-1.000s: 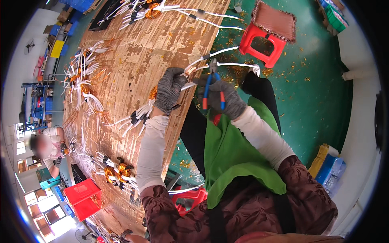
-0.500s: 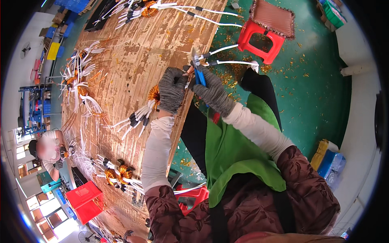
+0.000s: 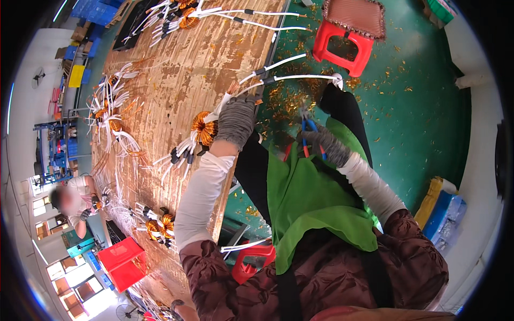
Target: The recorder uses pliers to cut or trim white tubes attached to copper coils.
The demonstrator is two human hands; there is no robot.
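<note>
My left hand (image 3: pixel 235 122), in a grey knitted glove, is closed round a bundle of white-sleeved wires at the table's right edge. Bare copper ends (image 3: pixel 233 88) stick out past its knuckles. Beside its wrist lies the copper-wound ring coil (image 3: pixel 204 128), with several more white leads with black sleeves. Two long white leads (image 3: pixel 294 77) run from beyond the hand out over the floor. My right hand (image 3: pixel 329 145), gloved the same way, grips pliers (image 3: pixel 309 126) with blue and red handles above my green apron. The handles are spread, and the jaws touch no wire.
More wired coils (image 3: pixel 188 18) lie on the worn wooden table (image 3: pixel 160 80), at its far end and along its left side. A red stool (image 3: pixel 342 51) with a brown cushion stands at far right. Scraps litter the green floor. A co-worker (image 3: pixel 75 200) handles wires at left.
The pliers in my right hand have moved away from the wires, toward my body and to the right. My left hand has shifted slightly right and nearer, and now covers the wire bundle.
</note>
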